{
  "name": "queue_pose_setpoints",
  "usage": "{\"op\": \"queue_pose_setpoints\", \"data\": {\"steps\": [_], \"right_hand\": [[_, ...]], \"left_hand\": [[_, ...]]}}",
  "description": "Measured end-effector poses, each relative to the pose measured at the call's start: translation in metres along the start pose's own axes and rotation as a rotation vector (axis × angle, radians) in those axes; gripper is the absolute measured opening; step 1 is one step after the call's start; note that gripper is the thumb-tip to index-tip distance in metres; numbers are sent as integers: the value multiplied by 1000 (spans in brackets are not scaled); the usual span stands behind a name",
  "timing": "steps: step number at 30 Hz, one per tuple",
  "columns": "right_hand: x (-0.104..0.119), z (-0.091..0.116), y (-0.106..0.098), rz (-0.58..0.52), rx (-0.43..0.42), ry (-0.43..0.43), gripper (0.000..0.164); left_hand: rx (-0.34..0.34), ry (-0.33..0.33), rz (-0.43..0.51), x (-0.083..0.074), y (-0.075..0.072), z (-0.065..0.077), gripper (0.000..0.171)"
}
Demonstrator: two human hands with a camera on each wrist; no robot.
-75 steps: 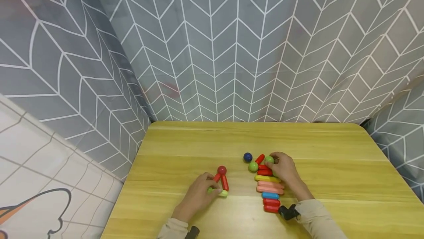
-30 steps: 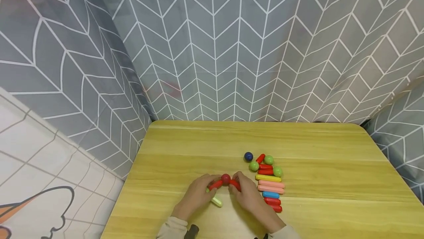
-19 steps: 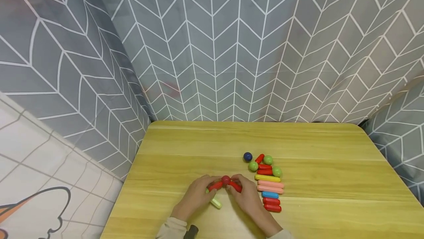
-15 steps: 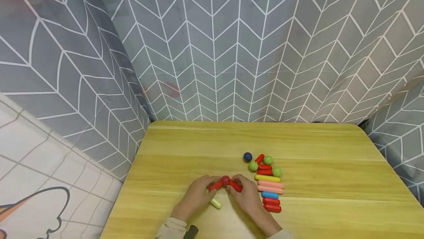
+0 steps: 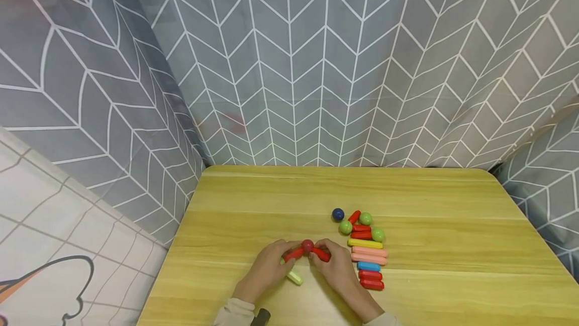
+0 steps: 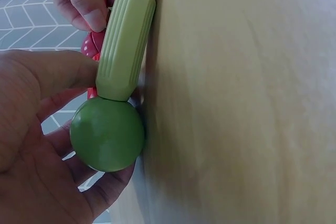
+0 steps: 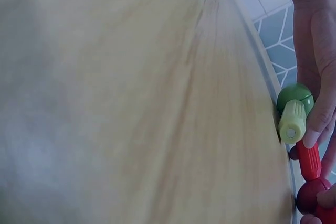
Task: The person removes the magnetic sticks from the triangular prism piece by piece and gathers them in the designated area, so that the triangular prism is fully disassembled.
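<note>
On the table my left hand [image 5: 268, 264] pinches a red rod [image 5: 294, 253] that reaches to a dark red ball [image 5: 307, 245]. On the ball's other side, another red rod [image 5: 321, 254] is pinched by my right hand [image 5: 335, 267]. A light green rod [image 6: 126, 40] meets a green ball [image 6: 107, 135] in the left wrist view; the ball lies within the curve of my left fingers. The rod's free end points toward the table's front in the head view. In the right wrist view, the left thumb presses the first red rod [image 7: 310, 161] beside the green ball.
Right of my hands lie a yellow rod [image 5: 365, 243], pink rods [image 5: 369, 255], a blue rod [image 5: 368, 266] and red rods [image 5: 371, 280]. Behind them are a dark blue ball [image 5: 338, 214], light green balls [image 5: 377, 234] and more red rods. A patterned curtain [image 5: 307, 65] hangs behind the table.
My right hand has left a green ball among the loose pieces and come left to the second red rod. The red rods are spread wider apart, and the light green rod has swung toward the front.
</note>
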State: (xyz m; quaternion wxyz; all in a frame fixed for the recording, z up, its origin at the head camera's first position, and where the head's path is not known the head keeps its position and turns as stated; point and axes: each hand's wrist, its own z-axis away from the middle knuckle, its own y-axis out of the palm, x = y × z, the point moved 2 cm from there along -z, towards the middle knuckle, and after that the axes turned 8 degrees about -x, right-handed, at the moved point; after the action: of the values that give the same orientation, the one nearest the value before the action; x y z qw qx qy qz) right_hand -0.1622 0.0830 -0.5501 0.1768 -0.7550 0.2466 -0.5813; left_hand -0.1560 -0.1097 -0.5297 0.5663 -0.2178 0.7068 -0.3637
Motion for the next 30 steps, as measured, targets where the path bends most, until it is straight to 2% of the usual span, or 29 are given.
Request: {"op": "queue_pose_setpoints", "data": {"steps": [6, 12, 17, 20, 23, 25, 28, 30], "right_hand": [[0, -1, -4, 9, 15, 20, 15], [2, 2, -20, 27, 18, 66, 20], [6, 11, -38, -63, 26, 87, 22], [7, 18, -52, -122, 35, 116, 22], [7, 24, -66, -181, 21, 198, 20], [5, 29, -77, -213, -9, 287, 20], [-1, 37, -92, -249, -56, 429, 23], [-6, 44, -101, -228, -66, 495, 25]], "left_hand": [[-2, -11, -7, 1, 1, 0, 40], [-20, -22, -9, 2, 0, 1, 40], [-77, -25, 17, 2, 0, 2, 43], [-90, -54, 59, 4, 0, 2, 44], [-83, -97, 134, 7, 1, 3, 45], [-93, -116, 182, 9, 0, 3, 44], [-118, -112, 208, 11, -3, 4, 41], [-132, -92, 203, 12, -5, 4, 40]]}}
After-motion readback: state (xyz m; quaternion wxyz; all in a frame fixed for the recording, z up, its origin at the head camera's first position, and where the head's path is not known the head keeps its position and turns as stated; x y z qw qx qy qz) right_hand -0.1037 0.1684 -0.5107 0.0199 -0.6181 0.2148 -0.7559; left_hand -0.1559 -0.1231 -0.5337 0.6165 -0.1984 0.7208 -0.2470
